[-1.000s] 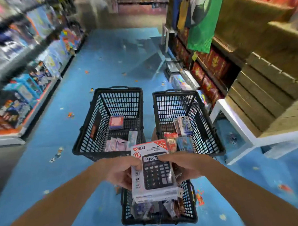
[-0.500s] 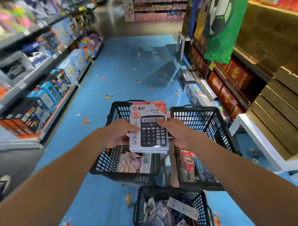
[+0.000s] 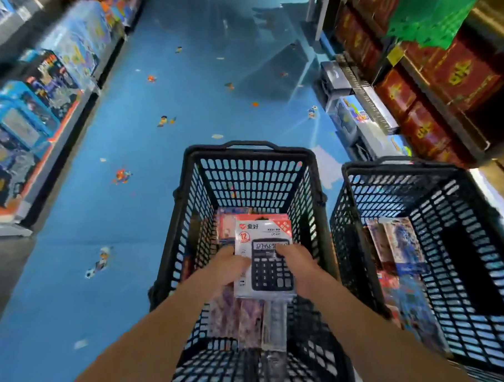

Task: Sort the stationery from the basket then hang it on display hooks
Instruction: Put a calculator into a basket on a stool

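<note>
A boxed black calculator [image 3: 263,255] in a white and red pack is held down inside a black mesh basket [image 3: 244,174]. My left hand [image 3: 226,268] grips its left edge and my right hand [image 3: 299,268] grips its right edge. Under it lie several flat stationery packs [image 3: 245,318], pink and purple. A second black mesh basket [image 3: 435,188] stands to the right with more blue and red packs [image 3: 397,248] inside.
The baskets stand on a blue aisle floor [image 3: 147,195] dotted with small stickers. Shelves of boxed toys [image 3: 33,113] line the left side. Red boxes [image 3: 431,96] fill the shelving on the right, under a green banner [image 3: 433,12].
Both hands have carried the calculator forward and down from the air above the near basket into the left far basket. The view has moved forward; the near basket is out of sight.
</note>
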Available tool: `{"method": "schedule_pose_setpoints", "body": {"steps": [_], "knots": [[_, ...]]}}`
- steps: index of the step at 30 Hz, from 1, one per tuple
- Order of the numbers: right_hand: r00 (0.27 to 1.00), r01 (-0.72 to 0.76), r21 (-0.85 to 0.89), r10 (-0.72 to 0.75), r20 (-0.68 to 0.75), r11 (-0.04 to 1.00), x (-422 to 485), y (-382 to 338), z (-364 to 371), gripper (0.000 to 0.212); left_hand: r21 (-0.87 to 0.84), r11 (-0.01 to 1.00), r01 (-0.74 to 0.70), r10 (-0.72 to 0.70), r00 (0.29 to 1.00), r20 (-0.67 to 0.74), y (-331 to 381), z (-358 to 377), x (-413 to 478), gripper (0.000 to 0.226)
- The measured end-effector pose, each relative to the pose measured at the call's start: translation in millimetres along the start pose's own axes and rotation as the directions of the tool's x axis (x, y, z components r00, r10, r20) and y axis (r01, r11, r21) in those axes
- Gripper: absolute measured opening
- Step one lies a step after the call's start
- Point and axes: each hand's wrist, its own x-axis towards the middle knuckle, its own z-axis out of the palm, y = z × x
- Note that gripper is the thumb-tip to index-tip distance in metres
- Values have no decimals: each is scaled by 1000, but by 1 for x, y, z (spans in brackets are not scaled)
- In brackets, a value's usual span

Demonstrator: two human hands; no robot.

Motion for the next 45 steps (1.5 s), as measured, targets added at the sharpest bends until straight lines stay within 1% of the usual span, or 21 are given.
{"method": "schedule_pose_setpoints", "body": {"steps": [4,6,8,9,12,15,17,18,21,23,26,27,28,29,30,33,35,37,41,43,45], "knots": [[994,-36,0,36,-100,999,46,11,12,23,-19,1000,15,-15,1000,-14,-16,11,46,26],[985,-48,-46,40,-169,998,81,24,13,33,-36,999,22,-21,1000,17,-19,15,60,29],[964,-46,-91,21,-265,995,87,22,20,38,-47,999,-1,5,997,72,-19,17,70,32],[951,-35,-111,-1,-309,993,82,17,26,36,-46,999,-16,19,997,78,-18,17,75,31],[907,-10,-251,-97,-411,968,76,10,37,32,-63,998,-28,31,998,47,-19,15,87,29],[881,11,-392,-194,-431,920,80,8,40,31,-35,998,-45,45,999,13,-22,13,95,36],[887,6,-521,-245,-391,853,82,9,40,30,16,997,-72,72,997,3,-26,15,100,40],[878,-3,-586,-279,-390,810,82,11,40,31,26,996,-82,82,997,-4,-26,17,102,41],[819,-84,-753,-385,-425,653,80,18,43,44,52,993,-108,107,994,16,-28,20,104,37],[820,-80,-862,-459,-342,500,80,27,45,57,68,991,-113,111,994,22,-30,21,105,36],[808,-3,-961,-566,-165,276,73,41,48,67,97,991,-96,99,995,-28,-33,22,110,31],[804,20,-976,-584,-113,216,70,45,49,71,101,991,-90,93,995,-30,-35,23,112,32],[807,45,-982,-587,-71,181,66,46,48,74,112,990,-84,88,996,-32,-37,23,112,34],[814,73,-981,-579,-46,181,64,47,47,76,121,988,-93,98,995,-33,-38,23,112,34],[819,103,-974,-573,-33,204,62,46,45,76,134,987,-91,96,995,-36,-39,22,111,35],[818,194,-932,-575,-19,306,56,40,34,67,188,977,-96,105,994,-41,-41,17,106,36],[811,256,-900,-585,1,354,50,38,30,62,233,966,-111,127,991,-51,-43,12,102,43],[799,313,-881,-600,42,355,40,36,27,62,271,953,-139,162,985,-63,-39,6,87,51],[794,394,-847,-597,117,358,12,29,20,59,322,928,-187,225,971,-84,-22,-2,48,34],[785,428,-817,-607,126,385,-7,24,17,57,381,900,-214,270,958,-98,-17,-5,27,33],[760,469,-789,-637,131,398,-29,20,12,56,443,859,-255,337,935,-115,-13,-6,8,34]]}}
